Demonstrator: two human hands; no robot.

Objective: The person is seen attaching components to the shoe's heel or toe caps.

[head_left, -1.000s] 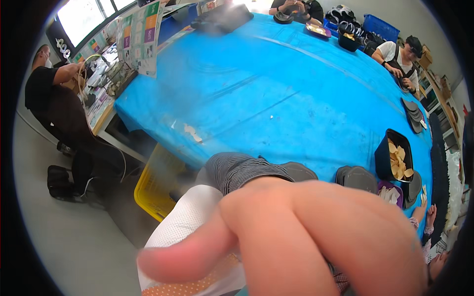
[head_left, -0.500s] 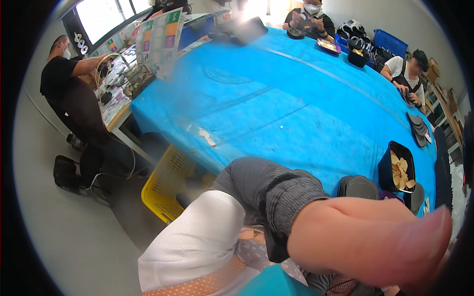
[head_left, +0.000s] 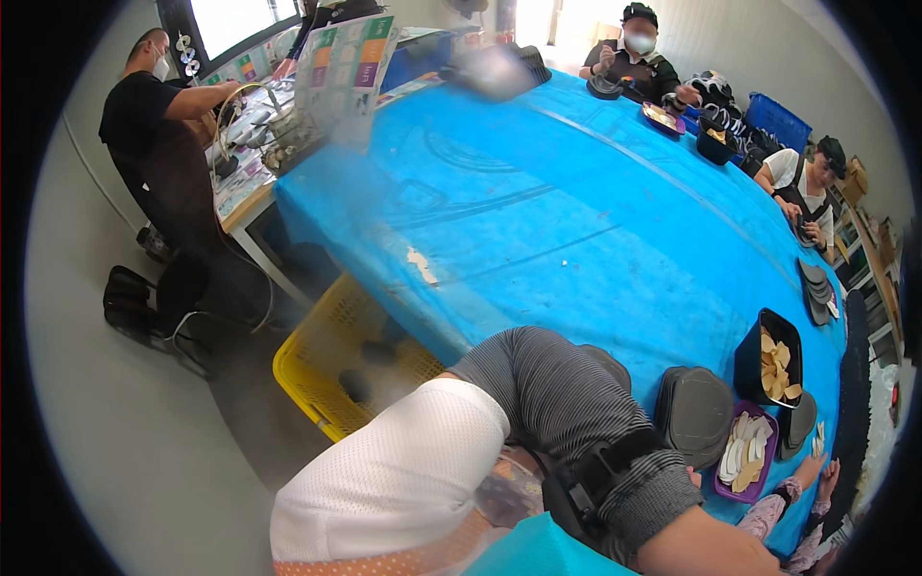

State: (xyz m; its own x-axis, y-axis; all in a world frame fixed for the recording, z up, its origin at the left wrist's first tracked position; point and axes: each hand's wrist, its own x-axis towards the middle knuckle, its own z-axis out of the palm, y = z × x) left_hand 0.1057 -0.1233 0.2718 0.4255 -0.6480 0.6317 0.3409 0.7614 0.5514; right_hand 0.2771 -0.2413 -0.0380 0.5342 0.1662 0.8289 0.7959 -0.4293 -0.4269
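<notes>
My left arm reaches across the lower middle in a white sleeve and a grey striped oversleeve with a black strap. Only the wrist and the start of my left hand [head_left: 706, 545] show at the lower edge; the fingers are out of sight. Nearest to that arm are a stack of dark grey curved pieces [head_left: 693, 413] and a purple tray [head_left: 738, 492] of cream and white pieces. My right hand cannot be made out. A small bit of skin shows between the oversleeve and the purple tray; whose it is, I cannot tell.
A black bin [head_left: 744, 360] holds tan pieces. Pink patterned sleeves lead to a co-worker's hands [head_left: 812, 470] at right. A yellow basket [head_left: 305, 389] stands beside the blue-covered table [head_left: 538, 221]. Other people work at the far side, and one person stands at left.
My left hand has dropped from close before the camera to the lower edge. The purple tray and a co-worker's hands have come into view. The whole view has shifted slightly.
</notes>
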